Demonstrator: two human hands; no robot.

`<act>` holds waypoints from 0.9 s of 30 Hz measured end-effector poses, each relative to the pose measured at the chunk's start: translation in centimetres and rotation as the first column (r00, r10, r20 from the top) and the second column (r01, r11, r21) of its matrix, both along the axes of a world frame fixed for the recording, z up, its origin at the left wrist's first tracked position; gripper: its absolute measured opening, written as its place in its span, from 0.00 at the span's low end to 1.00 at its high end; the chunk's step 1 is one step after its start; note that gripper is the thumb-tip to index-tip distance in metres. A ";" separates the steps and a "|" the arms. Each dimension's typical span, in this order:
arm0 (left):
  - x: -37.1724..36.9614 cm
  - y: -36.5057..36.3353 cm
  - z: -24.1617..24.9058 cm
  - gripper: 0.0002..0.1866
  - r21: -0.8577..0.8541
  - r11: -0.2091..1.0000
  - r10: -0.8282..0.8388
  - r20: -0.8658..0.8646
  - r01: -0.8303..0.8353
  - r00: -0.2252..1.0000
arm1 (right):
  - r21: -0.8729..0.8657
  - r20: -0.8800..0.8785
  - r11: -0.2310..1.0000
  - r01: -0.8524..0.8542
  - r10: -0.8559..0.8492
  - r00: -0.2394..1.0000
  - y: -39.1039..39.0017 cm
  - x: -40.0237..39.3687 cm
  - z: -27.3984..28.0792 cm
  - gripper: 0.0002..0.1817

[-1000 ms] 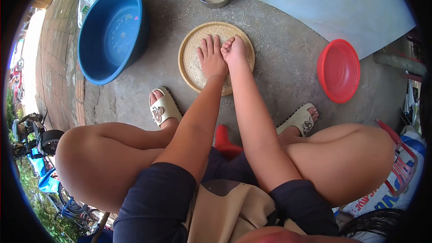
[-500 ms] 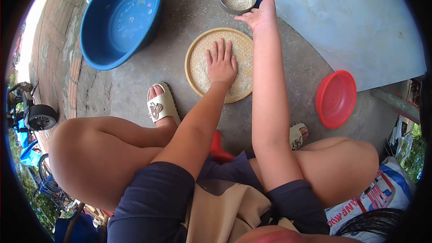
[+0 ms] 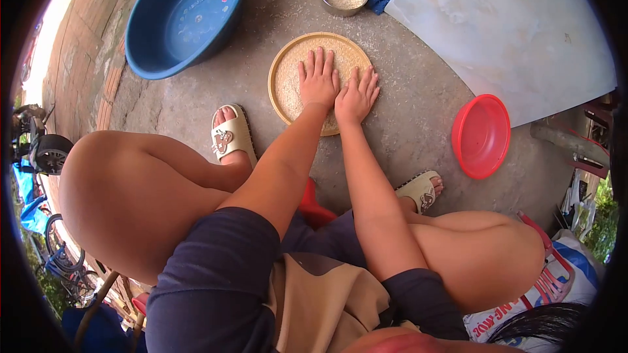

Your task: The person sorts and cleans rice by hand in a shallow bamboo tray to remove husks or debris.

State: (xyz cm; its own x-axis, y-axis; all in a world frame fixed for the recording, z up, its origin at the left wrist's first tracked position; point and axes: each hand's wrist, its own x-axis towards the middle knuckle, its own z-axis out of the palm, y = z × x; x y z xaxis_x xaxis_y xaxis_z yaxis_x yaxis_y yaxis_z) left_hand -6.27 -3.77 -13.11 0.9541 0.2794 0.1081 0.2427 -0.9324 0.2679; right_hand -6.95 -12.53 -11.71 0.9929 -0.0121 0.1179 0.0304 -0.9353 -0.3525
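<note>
1. Head view: a round, tan-rimmed woven tray (image 3: pixel 272 91) lies on the concrete floor (image 3: pixel 412 78), below a metal bowl (image 3: pixel 343 11).
2. Head view: pale, rice-like grains (image 3: pixel 291 82) cover much of the tray.
3. Head view: the left hand (image 3: pixel 319 85) is released, palm down on the grains; the right hand (image 3: pixel 355 98), also unclenched, overlaps the rim.

Brick paving (image 3: pixel 78 39) meets a gray concrete floor (image 3: pixel 281 13) — bright daylight at left, green foliage (image 3: pixel 605 216) at far right.
</note>
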 end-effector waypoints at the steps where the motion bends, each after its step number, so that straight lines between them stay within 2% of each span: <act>1: 0.0 0.0 0.0 0.27 -0.001 1.000 -0.005 -0.003 0.005 1.000 | -0.016 -0.040 1.000 -0.008 0.007 0.999 0.2 -0.4 -0.1 0.29; 4: -0.3 0.3 -0.4 0.27 -0.007 1.000 -0.009 0.021 0.009 1.000 | 0.003 -0.055 1.000 -0.014 0.014 0.998 0.6 -1.4 -1.3 0.26; 6: -0.8 0.8 -0.5 0.26 -0.030 0.997 -0.069 0.020 0.070 0.997 | 0.147 0.048 0.987 -0.070 0.063 0.997 0.8 -1.8 -1.7 0.23; 7: -1.1 1.0 -0.4 0.26 -0.027 0.997 -0.069 0.028 0.070 0.997 | 0.150 0.055 0.986 -0.071 0.063 0.996 0.8 -2.2 -1.2 0.23; 9: -1.5 1.3 -0.2 0.23 -0.179 0.978 -0.098 0.064 0.108 0.993 | 0.163 -0.032 0.982 -0.090 0.097 0.995 0.6 -3.0 -0.3 0.19; 10: -1.5 1.4 -0.1 0.23 -0.178 0.978 -0.101 0.073 0.112 0.992 | 0.162 -0.023 0.983 -0.089 0.094 0.995 0.6 -3.2 -0.1 0.19; 12: -1.7 1.5 0.3 0.17 -0.234 0.968 -0.041 0.227 0.096 0.973 | 0.210 -0.018 0.967 -0.146 0.153 0.988 0.4 -3.5 0.2 0.17; 13: -1.5 1.8 0.7 0.17 -0.237 0.967 -0.039 0.235 0.096 0.971 | 0.205 -0.011 0.967 -0.149 0.154 0.988 0.2 -3.6 0.2 0.17; 15: -0.7 2.4 1.8 0.10 -0.456 0.890 0.043 0.096 0.005 0.994 | 0.238 -0.053 0.959 -0.152 0.169 0.984 0.0 -3.6 0.0 0.14; 16: -0.3 2.5 2.5 0.10 -0.460 0.888 0.051 0.101 0.001 0.994 | 0.233 -0.048 0.959 -0.160 0.176 0.983 -0.1 -3.4 -0.1 0.14; 17: 0.2 2.7 3.2 0.07 -0.677 0.723 0.190 0.000 -0.140 0.982 | 0.334 -0.054 0.936 -0.110 0.136 0.989 -0.3 -3.2 -0.3 0.11; 18: 0.6 2.8 3.6 0.07 -0.830 0.490 0.291 -0.133 -0.267 0.947 | 0.431 -0.067 0.900 -0.059 0.097 0.993 -0.3 -2.9 -0.5 0.09; 19: 1.0 3.1 3.9 0.07 -0.833 0.485 0.297 -0.131 -0.268 0.946 | 0.428 -0.064 0.901 -0.066 0.103 0.993 -0.2 -2.7 -0.7 0.09; 21: 1.8 3.5 4.0 0.15 -0.946 0.129 0.281 -0.252 -0.297 0.926 | 0.563 -0.164 0.813 0.150 -0.069 0.984 0.2 -2.3 -0.3 0.07; 22: 2.0 3.7 3.7 0.15 -0.947 0.127 0.285 -0.250 -0.295 0.925 | 0.562 -0.161 0.814 0.146 -0.065 0.985 0.7 -2.1 0.2 0.07; 24: 2.2 3.7 2.4 0.21 -0.894 -0.346 0.157 -0.354 -0.285 0.922 | 0.739 -0.136 0.653 0.165 -0.095 0.986 1.8 -1.9 1.4 0.07; 25: 2.3 3.6 1.6 0.21 -0.892 -0.350 0.159 -0.357 -0.286 0.920 | 0.736 -0.139 0.656 0.166 -0.093 0.986 2.5 -1.8 1.4 0.07; 27: 2.3 3.1 0.8 0.25 -0.697 -0.644 -0.071 -0.355 -0.315 0.932 | 0.719 -0.062 0.694 -0.033 0.111 0.992 3.6 -1.3 1.7 0.10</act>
State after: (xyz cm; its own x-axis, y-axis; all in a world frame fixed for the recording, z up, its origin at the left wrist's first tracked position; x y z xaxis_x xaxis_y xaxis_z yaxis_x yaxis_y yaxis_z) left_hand -3.93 -0.64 -12.36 0.7821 -0.1656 -0.6008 0.4718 0.7871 0.3972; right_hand -8.26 -8.88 -9.99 0.9998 0.0175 0.0118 0.0177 -0.3953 -0.9184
